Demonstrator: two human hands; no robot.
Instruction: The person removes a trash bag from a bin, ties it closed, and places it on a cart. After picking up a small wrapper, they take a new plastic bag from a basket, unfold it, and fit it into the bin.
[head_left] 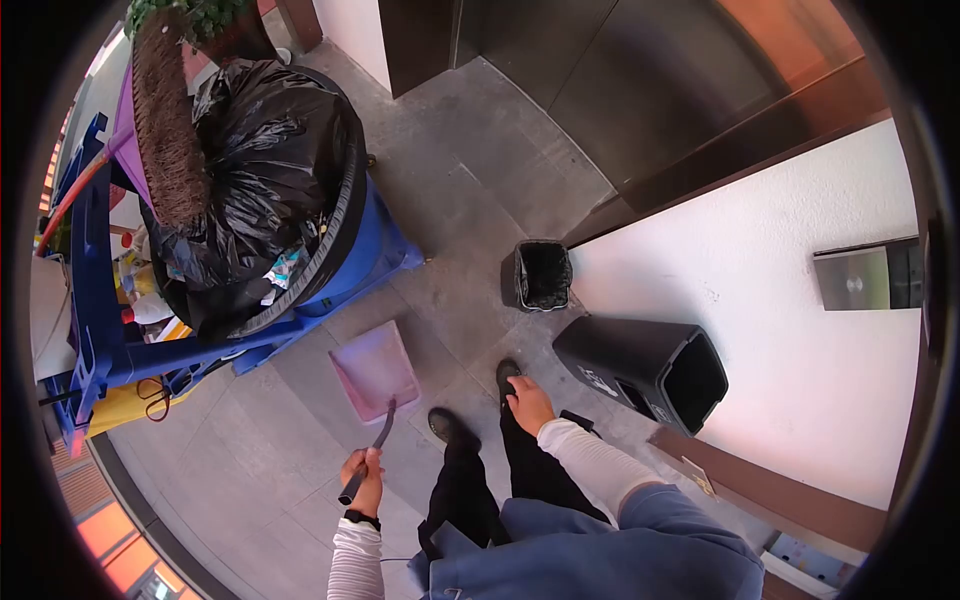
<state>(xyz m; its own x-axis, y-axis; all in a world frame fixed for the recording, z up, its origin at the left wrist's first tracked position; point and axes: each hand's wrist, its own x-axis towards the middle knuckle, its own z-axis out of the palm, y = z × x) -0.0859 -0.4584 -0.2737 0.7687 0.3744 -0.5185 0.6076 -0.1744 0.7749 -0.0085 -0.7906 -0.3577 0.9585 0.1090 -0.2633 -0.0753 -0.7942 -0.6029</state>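
Observation:
My left hand is closed around the dark handle of a long-handled dustpan. The dustpan's faded pink scoop lies at floor level in front of my feet, left of my shoes. My right hand hangs in front of my right leg with its fingers loosely apart, and I see nothing in it. Ahead of that hand stands a small black bin with a liner. To the hand's right is a taller dark bin with an open top, tilted in this view.
On the left stands a blue cleaning cart carrying a large black rubbish bag with litter in it. A brown-bristled broom leans head-up against it. A white wall runs along the right, dark panels beyond. Grey tiles form the floor.

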